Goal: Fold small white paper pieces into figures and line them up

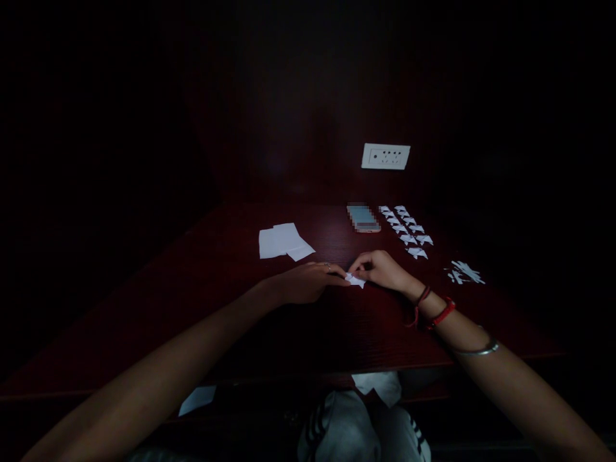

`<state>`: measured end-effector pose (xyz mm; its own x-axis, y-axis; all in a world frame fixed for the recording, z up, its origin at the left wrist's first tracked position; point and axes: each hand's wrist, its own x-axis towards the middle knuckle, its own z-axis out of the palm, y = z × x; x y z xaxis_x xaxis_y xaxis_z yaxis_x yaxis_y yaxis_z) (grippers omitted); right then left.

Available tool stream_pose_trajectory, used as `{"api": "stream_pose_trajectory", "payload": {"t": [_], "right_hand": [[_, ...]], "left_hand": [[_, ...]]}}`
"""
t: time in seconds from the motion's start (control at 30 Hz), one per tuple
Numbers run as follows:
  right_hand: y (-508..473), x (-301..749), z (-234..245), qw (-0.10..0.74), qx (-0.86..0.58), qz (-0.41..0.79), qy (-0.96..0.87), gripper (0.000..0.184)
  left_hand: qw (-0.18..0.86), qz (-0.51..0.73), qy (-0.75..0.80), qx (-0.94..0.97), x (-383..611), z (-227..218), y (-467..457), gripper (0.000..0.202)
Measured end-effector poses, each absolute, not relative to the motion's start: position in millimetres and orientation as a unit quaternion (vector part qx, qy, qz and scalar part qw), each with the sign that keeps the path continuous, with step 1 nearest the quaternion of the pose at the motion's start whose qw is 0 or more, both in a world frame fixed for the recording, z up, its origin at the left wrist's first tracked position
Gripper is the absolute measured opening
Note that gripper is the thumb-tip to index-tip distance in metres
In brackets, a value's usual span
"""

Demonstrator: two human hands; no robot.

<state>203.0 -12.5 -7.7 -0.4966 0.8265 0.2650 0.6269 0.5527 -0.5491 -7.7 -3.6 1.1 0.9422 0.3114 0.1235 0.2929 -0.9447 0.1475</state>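
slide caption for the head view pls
Left hand and right hand hold a small white paper piece, with two rows of paper pieces beyond.

Dark-red table (192, 301) bears white sheets (280, 241); phone (364, 219); rows of folded papers (408, 239); paper strips (468, 272).

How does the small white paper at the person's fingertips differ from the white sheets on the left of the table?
Size: the small paper is far smaller than the white sheets.
Shape: the small paper has pointed, angular corners; the white sheets have broad, straight-edged outlines.
Handling: the left hand and right hand meet at the small paper; the white sheets lie untouched, overlapping.
Shared: both are white.
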Motion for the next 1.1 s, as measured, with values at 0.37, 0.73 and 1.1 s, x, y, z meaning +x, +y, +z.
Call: {"api": "stream_pose_trajectory", "payload": {"t": [0.37, 0.73, 1.1], "right_hand": [[-13, 212, -4, 0.209, -0.308, 0.115, -0.921, 0.022], [-19, 213, -2, 0.194, -0.3, 0.071, -0.931, 0.024], [-17, 213, -5, 0.182, -0.327, 0.033, -0.927, 0.02]], "left_hand": [[0.067, 0.081, 0.172, 0.979, -8, -2, -4, 0.056], [0.073, 0.071, 0.177, 0.979, -6, -2, -6, 0.059], [0.048, 0.087, 0.178, 0.979, -6, -8, -2, 0.057]]}}
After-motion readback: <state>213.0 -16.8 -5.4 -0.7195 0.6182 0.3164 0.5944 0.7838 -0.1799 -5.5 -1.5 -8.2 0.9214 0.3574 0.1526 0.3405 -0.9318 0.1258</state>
